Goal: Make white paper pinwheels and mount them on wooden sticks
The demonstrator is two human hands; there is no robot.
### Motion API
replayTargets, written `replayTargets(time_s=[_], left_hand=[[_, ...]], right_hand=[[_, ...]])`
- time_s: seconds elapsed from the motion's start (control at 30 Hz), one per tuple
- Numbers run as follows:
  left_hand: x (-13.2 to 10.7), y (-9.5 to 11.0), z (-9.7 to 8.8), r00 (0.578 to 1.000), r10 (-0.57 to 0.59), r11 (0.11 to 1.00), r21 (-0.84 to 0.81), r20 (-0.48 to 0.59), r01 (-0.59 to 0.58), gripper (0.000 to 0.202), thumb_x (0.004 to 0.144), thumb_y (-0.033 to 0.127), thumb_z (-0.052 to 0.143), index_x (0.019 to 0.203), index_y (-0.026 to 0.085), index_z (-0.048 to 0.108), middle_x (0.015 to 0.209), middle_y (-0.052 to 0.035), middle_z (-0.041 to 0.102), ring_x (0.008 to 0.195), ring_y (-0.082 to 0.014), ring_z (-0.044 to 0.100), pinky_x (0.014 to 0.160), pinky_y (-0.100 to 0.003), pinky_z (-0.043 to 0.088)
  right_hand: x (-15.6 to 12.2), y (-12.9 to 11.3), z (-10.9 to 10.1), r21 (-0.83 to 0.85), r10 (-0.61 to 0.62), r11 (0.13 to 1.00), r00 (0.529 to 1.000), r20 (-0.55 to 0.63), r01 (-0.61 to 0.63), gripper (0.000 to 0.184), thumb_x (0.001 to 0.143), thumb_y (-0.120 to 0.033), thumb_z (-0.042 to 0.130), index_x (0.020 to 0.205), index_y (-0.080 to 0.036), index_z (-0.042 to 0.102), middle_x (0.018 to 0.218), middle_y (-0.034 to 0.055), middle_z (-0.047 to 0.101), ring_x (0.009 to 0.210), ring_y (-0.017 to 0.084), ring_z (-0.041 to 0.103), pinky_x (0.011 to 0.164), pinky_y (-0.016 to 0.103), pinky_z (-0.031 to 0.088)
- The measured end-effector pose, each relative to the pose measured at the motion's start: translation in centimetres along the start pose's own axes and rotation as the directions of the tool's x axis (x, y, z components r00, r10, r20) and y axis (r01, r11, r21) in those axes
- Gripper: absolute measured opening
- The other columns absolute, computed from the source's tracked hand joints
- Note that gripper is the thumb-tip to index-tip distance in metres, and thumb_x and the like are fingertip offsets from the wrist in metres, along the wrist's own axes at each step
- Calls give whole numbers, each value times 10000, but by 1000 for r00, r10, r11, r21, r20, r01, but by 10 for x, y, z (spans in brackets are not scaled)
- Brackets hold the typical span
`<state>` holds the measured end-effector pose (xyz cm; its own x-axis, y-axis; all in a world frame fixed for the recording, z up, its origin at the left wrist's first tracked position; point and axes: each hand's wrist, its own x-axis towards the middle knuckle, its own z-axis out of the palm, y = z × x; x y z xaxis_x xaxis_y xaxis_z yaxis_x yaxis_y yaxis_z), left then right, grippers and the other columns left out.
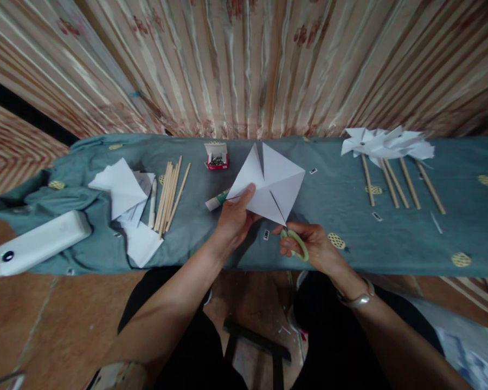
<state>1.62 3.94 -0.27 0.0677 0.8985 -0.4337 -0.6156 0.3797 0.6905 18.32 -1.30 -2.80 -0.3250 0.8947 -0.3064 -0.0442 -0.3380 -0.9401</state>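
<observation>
My left hand (236, 214) pinches a white paper square (282, 168) by its left part, thumb on top and fingers beneath. Slits run in from the paper's corners toward its middle. Gripped in my right hand (311, 244) is a pair of scissors (299, 246) with light green handles, its blades at the paper's lower corner, where a slit lies. Just left of the paper lies a glue stick (216, 201), partly behind my left hand. A small red box (217, 157) with its lid up holds tiny metal pieces beyond it.
Several wooden sticks (168, 197) lie left, beside a white marker-like stick (152, 203) and white paper sheets (126, 189). A white device (44, 244) rests at the left edge. Finished paper pinwheels (390, 145) on sticks lie right. Curtains (244, 65) hang behind the cloth-covered table (390, 244).
</observation>
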Motion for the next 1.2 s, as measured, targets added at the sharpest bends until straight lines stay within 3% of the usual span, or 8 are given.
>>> replayTargets(time_s=[0.23, 0.4, 0.57, 0.77, 0.83, 0.93, 1.07, 1.2], left_hand=[[2, -2, -2, 1000, 17, 1000, -19, 16, -17, 156, 813, 258, 723, 924, 158, 677, 838, -19, 727, 716, -140, 674, 759, -309, 567], [4, 0, -2, 1000, 29, 999, -33, 7, -29, 128, 826, 238, 711, 917, 153, 682, 819, -18, 726, 681, -127, 669, 769, -303, 569], [9, 9, -2, 998, 62, 997, -43, -23, -63, 60, 871, 201, 655, 910, 165, 682, 827, -12, 735, 682, -121, 679, 823, -311, 571], [13, 24, -3, 992, 111, 991, -66, -68, -115, 54, 882, 158, 626, 902, 178, 673, 828, -4, 740, 686, -103, 681, 806, -280, 577], [13, 27, -5, 990, 122, 989, -75, -71, -127, 47, 866, 156, 650, 897, 185, 671, 832, 4, 740, 687, -98, 680, 788, -267, 577], [13, 27, -10, 992, 120, 991, -48, -48, -123, 82, 826, 173, 699, 905, 171, 674, 810, 1, 739, 665, -104, 671, 753, -264, 575], [12, 21, -15, 997, 79, 996, 34, -6, -79, 223, 728, 221, 789, 904, 135, 683, 778, -23, 738, 654, -133, 665, 694, -270, 555], [11, 13, -17, 998, 48, 994, 100, 36, -51, 298, 613, 274, 856, 823, 136, 695, 760, -34, 737, 655, -148, 655, 636, -260, 519]], right_hand=[[-1, -3, 2, 58, 50, 997, 998, -37, -48, 434, 592, -510, 861, 813, -159, 735, 559, -5, 633, 453, 105, 559, 448, 237, 491], [-3, -8, -1, -3, 96, 995, 995, 1, -96, 433, 577, -460, 882, 856, -168, 725, 602, 0, 662, 510, 118, 590, 512, 247, 509], [-6, -8, -6, -98, 27, 995, 997, 67, -20, 478, 704, -549, 776, 971, -160, 701, 692, 32, 696, 572, 145, 614, 549, 271, 509], [-9, -11, -15, -153, 22, 988, 996, 85, -9, 546, 702, -636, 740, 949, -151, 700, 689, 39, 690, 568, 136, 593, 525, 258, 470], [-9, -14, -21, -143, 1, 990, 999, 47, 5, 558, 680, -655, 747, 939, -162, 709, 667, 31, 688, 552, 127, 583, 515, 245, 459], [-7, -16, -30, -121, -73, 991, 992, -104, 60, 528, 661, -647, 765, 916, -187, 727, 657, 23, 698, 548, 120, 584, 501, 230, 442], [-3, -15, -39, -62, -166, 986, 925, -342, 154, 445, 663, -573, 802, 918, -215, 735, 694, 10, 720, 573, 110, 593, 529, 220, 441], [4, -16, -43, -35, -208, 975, 855, -475, 218, 425, 642, -528, 828, 926, -226, 736, 721, 5, 726, 612, 118, 611, 561, 229, 448]])
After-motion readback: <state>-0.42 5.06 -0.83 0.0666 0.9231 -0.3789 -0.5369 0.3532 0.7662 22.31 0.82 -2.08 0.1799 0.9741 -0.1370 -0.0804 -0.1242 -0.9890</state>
